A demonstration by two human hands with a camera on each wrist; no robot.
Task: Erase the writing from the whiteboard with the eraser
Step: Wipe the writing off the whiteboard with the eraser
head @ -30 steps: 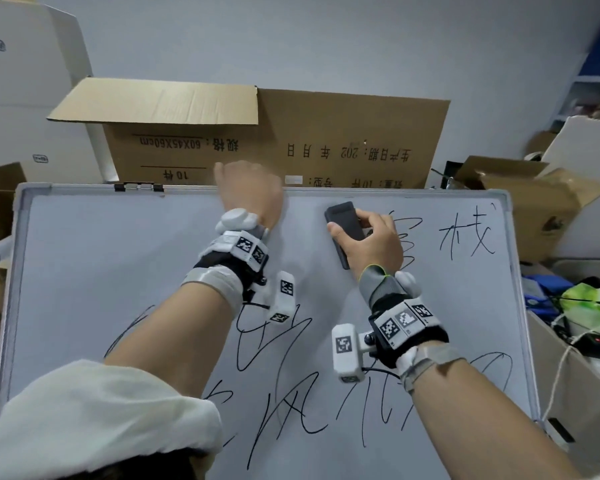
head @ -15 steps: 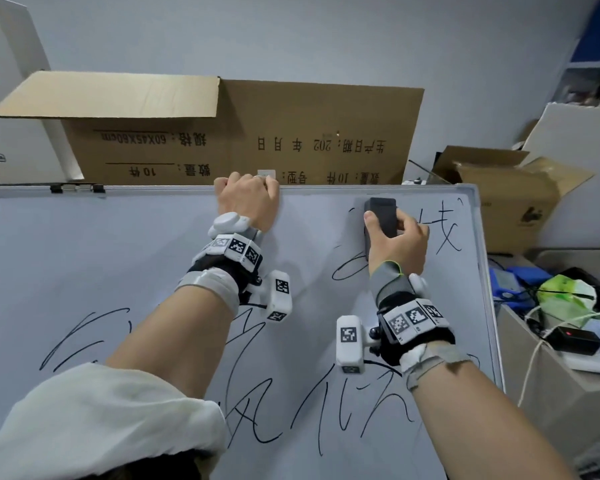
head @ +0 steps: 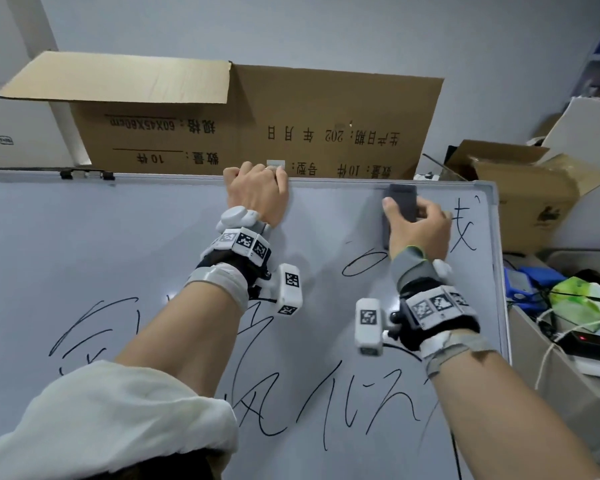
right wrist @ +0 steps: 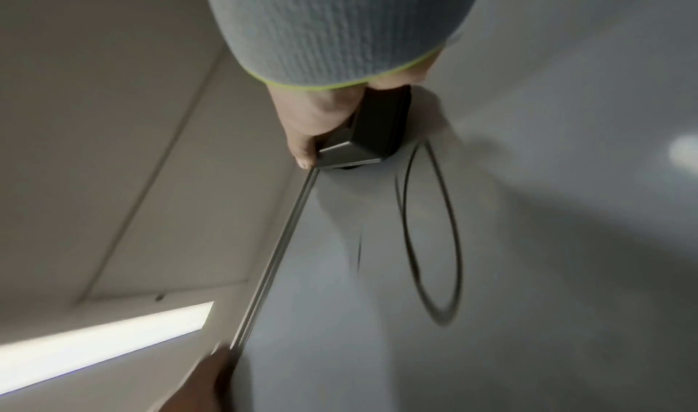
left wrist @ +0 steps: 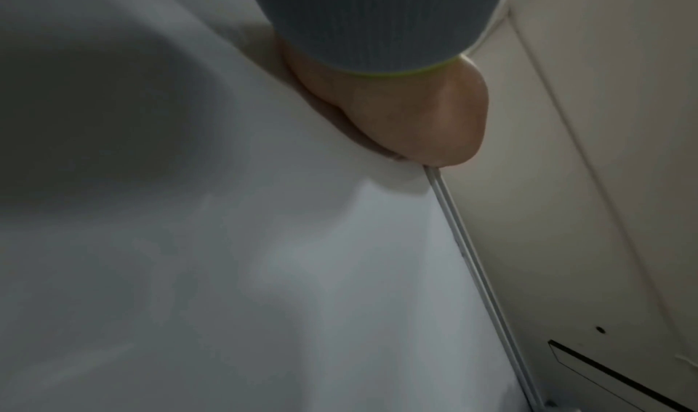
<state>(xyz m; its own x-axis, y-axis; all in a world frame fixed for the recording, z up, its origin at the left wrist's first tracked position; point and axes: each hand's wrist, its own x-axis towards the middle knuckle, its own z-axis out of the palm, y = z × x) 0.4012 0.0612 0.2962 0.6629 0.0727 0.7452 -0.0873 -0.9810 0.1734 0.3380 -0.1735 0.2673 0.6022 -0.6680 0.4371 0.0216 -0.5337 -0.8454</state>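
Note:
A large whiteboard [head: 118, 244] leans in front of me, with black writing [head: 267, 410] across its lower half and a character [head: 465, 226] at its top right. My right hand [head: 416, 230] grips a dark grey eraser [head: 400, 202] and holds it flat against the board just under the top frame, above a drawn loop [head: 364, 265]. In the right wrist view the eraser [right wrist: 374, 135] sits at the frame edge beside the loop [right wrist: 430, 239]. My left hand [head: 257, 192] curls over the board's top edge [head: 326, 181]; the left wrist view shows the palm [left wrist: 407, 114] on that frame [left wrist: 472, 257].
A big open cardboard box [head: 257, 119] stands behind the board. To the right are smaller cardboard boxes [head: 530, 188] and a bin with cables, a green bag [head: 579, 299] and a black device [head: 589, 344]. A binder clip [head: 84, 174] sits on the top frame at the left.
My right hand slid the eraser up and to the right to the top frame, and writing under it is gone. The left hand moved up and took hold of the top edge.

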